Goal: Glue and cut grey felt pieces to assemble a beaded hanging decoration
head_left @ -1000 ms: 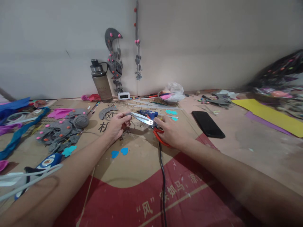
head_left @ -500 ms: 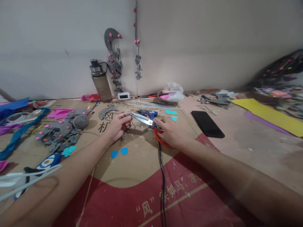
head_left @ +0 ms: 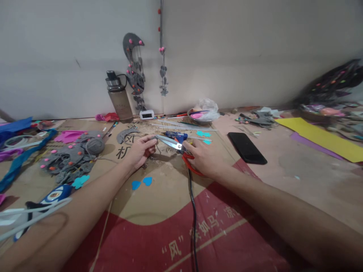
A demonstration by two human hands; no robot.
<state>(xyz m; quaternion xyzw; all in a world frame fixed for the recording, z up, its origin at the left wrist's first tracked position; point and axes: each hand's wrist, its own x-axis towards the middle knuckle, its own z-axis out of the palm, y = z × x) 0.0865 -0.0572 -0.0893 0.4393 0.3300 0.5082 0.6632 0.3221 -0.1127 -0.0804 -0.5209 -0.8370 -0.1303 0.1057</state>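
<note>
Probably, the silvery metal scissors (head_left: 173,144) with red-orange handles are stiff, fairly light and best held by the loops, where the right hand (head_left: 205,156) curls closed, above tan-and-red cardboard (head_left: 147,206). The left hand (head_left: 141,150), fingers bent, pinches a small grey scrap (head_left: 154,137), likely soft felt, beside the blade tips; the 2 forearms angle inward.

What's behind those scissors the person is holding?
Just beyond the scissors lies a blue tool, apparently a glue gun. The blades and right hand cover part of it, so its full shape can't be seen.
</note>
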